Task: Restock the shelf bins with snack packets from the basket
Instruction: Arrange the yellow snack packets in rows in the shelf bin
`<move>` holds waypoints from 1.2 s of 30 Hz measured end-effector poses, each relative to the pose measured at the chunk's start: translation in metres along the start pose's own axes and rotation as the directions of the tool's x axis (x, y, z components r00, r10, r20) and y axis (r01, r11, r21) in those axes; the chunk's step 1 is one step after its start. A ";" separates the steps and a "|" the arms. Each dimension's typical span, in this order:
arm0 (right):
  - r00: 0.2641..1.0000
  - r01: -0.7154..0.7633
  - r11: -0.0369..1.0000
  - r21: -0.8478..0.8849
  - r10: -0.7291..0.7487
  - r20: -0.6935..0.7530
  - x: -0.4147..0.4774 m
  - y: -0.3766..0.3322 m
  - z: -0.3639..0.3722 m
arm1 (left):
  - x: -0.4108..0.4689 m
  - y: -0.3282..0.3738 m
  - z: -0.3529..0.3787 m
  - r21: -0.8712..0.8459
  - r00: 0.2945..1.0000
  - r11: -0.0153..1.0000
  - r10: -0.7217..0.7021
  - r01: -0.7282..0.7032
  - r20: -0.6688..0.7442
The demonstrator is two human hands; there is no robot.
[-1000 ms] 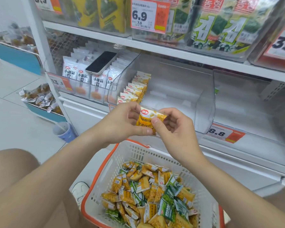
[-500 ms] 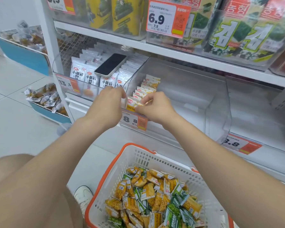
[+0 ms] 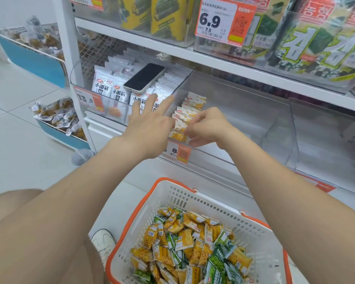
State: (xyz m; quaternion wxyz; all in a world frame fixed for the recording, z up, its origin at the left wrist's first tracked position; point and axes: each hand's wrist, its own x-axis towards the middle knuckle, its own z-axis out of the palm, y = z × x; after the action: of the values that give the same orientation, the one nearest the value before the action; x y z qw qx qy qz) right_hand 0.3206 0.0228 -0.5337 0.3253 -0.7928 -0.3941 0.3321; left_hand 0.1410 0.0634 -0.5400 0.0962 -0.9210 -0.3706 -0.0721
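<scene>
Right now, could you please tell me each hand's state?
Left hand: open, fingers spread, holding nothing.
Right hand: curled against yellow-and-white snack packets; grip cannot be told.

- Our left hand (image 3: 150, 125) lies spread flat, palm down, its fingers (image 3: 165, 105) straight and splayed forward;
- our right hand (image 3: 208, 126) is just beside it, fingers curled leftward and blurred; whether they grip anything we cannot tell;
- both bare forearms reach forward.

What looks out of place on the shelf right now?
A black phone lies screen up on top of the white packets in the left shelf bin. It is not stock and only rests on the packet tops, so it might slide. A plastic cup also stands on the floor beside the shelf post.
</scene>
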 end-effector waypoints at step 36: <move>0.995 0.092 0.989 -0.116 -0.086 0.049 0.007 0.011 0.027 | 0.036 0.003 0.008 -0.343 0.974 0.913 -0.222 0.222 0.041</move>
State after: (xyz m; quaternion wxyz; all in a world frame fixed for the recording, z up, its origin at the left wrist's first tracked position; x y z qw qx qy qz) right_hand 0.3073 0.0308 -0.5594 0.2837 -0.7848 -0.4550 0.3108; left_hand 0.1694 0.0876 -0.5407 -0.0760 -0.8754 -0.4545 -0.1462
